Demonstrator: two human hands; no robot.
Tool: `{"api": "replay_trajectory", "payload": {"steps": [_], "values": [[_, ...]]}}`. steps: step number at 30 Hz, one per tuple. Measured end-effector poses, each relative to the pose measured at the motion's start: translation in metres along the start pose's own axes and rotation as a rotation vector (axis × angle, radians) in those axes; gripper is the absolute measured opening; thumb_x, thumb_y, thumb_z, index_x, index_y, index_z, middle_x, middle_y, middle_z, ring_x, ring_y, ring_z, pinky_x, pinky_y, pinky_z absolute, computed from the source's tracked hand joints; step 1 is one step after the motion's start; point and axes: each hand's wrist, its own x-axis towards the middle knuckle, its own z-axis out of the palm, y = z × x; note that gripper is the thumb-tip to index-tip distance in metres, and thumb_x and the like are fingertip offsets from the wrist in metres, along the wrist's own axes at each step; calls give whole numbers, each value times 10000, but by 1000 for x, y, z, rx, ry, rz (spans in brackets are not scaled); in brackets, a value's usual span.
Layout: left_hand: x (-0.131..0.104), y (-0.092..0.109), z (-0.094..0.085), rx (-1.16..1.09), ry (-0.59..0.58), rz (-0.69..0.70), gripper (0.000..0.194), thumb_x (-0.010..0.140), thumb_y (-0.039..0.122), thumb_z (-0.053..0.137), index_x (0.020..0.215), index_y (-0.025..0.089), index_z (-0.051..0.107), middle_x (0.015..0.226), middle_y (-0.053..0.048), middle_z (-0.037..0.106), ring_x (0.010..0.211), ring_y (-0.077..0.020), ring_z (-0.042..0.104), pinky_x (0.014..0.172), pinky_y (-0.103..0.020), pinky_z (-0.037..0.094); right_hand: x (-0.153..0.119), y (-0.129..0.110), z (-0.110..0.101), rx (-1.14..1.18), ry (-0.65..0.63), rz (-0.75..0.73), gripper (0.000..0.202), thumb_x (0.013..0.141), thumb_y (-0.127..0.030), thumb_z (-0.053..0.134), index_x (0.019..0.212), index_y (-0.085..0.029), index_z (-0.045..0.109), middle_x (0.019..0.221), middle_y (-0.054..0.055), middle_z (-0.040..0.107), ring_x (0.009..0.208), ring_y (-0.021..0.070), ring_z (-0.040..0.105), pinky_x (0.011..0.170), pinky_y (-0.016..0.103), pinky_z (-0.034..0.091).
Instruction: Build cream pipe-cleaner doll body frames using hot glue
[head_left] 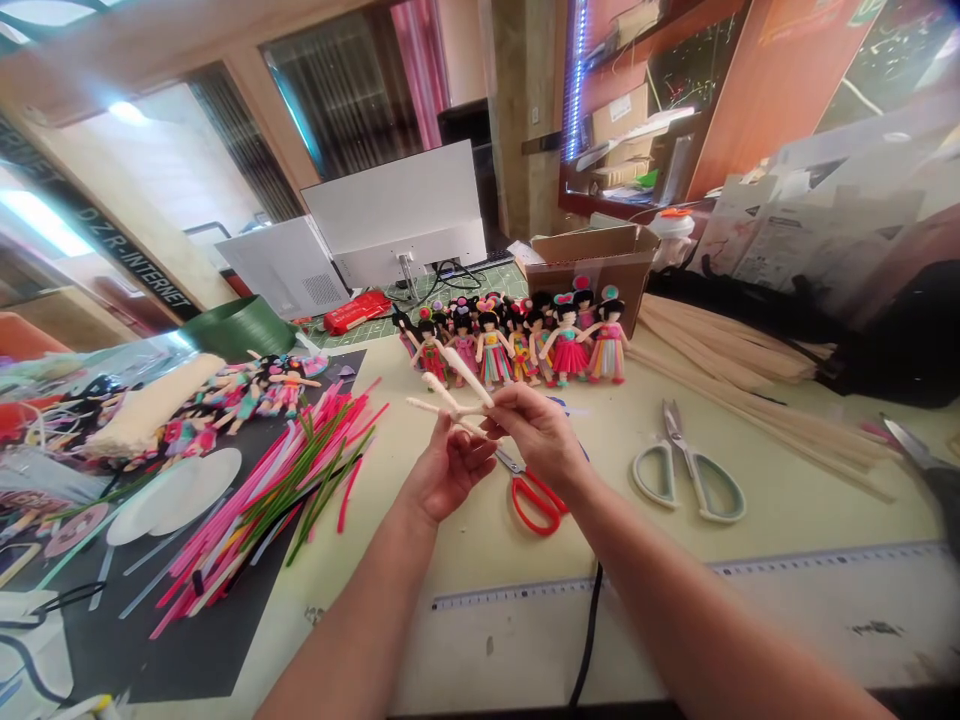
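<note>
Between both hands, above the table, is a cream pipe-cleaner doll figure point(442, 393) with several limb-like fuzzy strands sticking out. My left hand point(444, 470) holds it from below, thumb raised against it and fingers curled. My right hand point(536, 425) pinches it from the right, thumb and forefinger at the base of the longest strand. Red-handled scissors point(536, 503) lie on the table just below my hands, their blades partly hidden. Farther right rest scissors with pale grey handles point(688, 465).
Finished dolls point(495, 345) stand in rows before a cardboard box point(592, 250). Coloured pipe cleaners point(255, 510) are piled at left, near white oval discs point(176, 495). Beige strips point(750, 380) lie at right, a ruler point(645, 577) in front. Behind stands a monitor point(397, 215).
</note>
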Motion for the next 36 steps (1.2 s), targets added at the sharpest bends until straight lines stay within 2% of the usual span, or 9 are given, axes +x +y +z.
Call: {"api": "replay_trajectory", "payload": {"steps": [3,6,10,15,20,27,31,36], "values": [[-1,2,-2,7,-14,-16,503,874,585,477,646,146,572,861,-62,688,792,-189,680,634,-311,541,-1,1,1,-45,-42,-3,102,850,-294,628,807,-202,616,681,-22,600,654,127,605,626,262,494],[-2,6,-4,27,23,-14,455,806,603,570,719,158,608,789,-22,648,642,-144,626,526,-282,502,-2,0,2,-62,-60,9,111,863,-305,609,821,-203,626,691,-17,611,660,127,602,631,264,491],[-2,8,-4,33,20,-26,325,763,478,685,755,159,623,646,31,553,499,-85,514,456,-238,440,-4,-1,4,-44,-34,44,145,854,-345,622,825,-203,620,687,-14,628,654,127,613,639,266,495],[-5,9,-2,-25,-26,-25,216,784,345,688,798,139,624,672,21,571,532,-78,534,500,-236,456,-3,0,4,-61,50,83,183,828,-379,648,824,-200,612,643,-12,628,632,136,621,630,275,498],[-7,8,1,22,16,137,192,762,302,713,810,148,609,686,26,570,571,-76,538,512,-217,442,-3,1,4,-122,113,89,205,853,-397,612,824,-194,597,634,-8,623,604,127,601,613,271,497],[-3,9,-4,111,-37,403,239,737,316,751,877,159,638,748,31,579,644,-63,535,573,-193,449,1,5,0,-173,130,169,276,854,-445,584,763,-185,584,677,13,634,572,127,610,556,263,508],[-4,10,-5,130,-87,434,261,728,324,767,907,168,659,754,30,579,668,-69,537,606,-208,465,3,4,-1,-45,133,311,263,818,-416,614,717,-176,577,650,8,626,521,108,586,521,249,512],[-5,11,-5,94,-85,391,295,693,335,798,911,182,671,793,26,605,673,-72,551,606,-216,474,4,2,-2,87,95,455,225,778,-364,653,690,-165,594,643,13,631,504,88,571,482,208,480]]}}
